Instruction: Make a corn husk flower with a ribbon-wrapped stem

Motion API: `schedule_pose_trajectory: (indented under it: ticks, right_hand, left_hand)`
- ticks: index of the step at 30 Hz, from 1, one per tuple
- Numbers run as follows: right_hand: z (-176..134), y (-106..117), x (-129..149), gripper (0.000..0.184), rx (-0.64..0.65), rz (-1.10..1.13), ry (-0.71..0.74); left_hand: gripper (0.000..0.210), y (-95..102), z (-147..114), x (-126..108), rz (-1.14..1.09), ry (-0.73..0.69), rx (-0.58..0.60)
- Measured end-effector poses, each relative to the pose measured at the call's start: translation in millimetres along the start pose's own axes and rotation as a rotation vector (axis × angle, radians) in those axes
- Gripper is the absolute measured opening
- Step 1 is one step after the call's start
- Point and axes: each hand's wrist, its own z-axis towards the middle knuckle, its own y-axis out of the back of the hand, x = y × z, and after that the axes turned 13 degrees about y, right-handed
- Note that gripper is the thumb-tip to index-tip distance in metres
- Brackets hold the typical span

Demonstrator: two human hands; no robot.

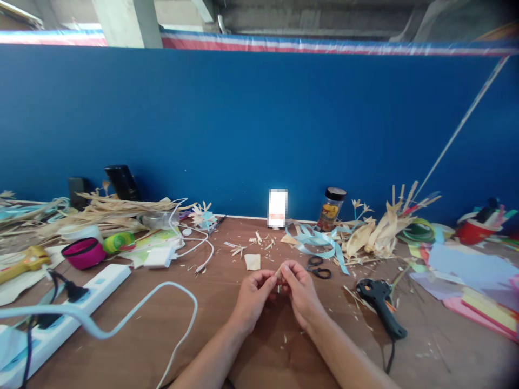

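My left hand [256, 294] and my right hand [299, 289] meet at the middle of the brown table, fingertips together. Both pinch a small pale piece of dried husk [278, 274] between thumbs and fingers; most of it is hidden. Just beyond the left hand lies a flat, squarish husk piece [252, 262]. Black-handled scissors [319, 268] rest close to the right hand's far side. Thin husk scraps [259, 237] are scattered ahead of both hands.
A black glue gun [381, 307] lies to the right, near coloured paper [466, 270]. Light-blue ribbon [324, 240], a black-lidded jar [331, 208] and husk bundles [379, 237] stand behind. At left are a white power strip [101, 289] and a looping cable [162, 286].
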Motion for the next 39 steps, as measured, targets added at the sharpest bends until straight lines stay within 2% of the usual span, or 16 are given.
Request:
schedule_pose_trajectory:
  ticks: [7,15,19,27,34,39]
  right_hand:
    - [0.5,1.5,-2.4,0.015,0.007,-0.004,0.027]
    - [-0.5,1.1,-0.8,0.014,0.030,0.084,-0.010]
    - [-0.8,1.4,-0.7,0.016,0.024,0.084,-0.009]
    - [-0.6,0.3,1.3,0.020,-0.001,0.072,-0.022]
    - [-1.3,1.1,-1.4,0.018,0.032,0.076,-0.032]
    - [0.1,2.2,-4.4,0.017,-0.022,0.085,-0.056]
  left_hand:
    - [0.026,0.9,2.9,2.5,-0.115,0.017,-0.013]
    - [0.024,1.0,4.5,2.7,-0.089,-0.054,-0.047]
    - [0.024,0.6,4.2,2.5,-0.139,-0.033,-0.052]
    - [0.029,0.0,0.7,-1.4,-0.091,-0.025,0.002]
    - [0.025,1.7,1.9,1.1,-0.050,-0.053,-0.081]
    - [0.028,3.0,2.6,1.7,-0.058,-0.057,-0.142]
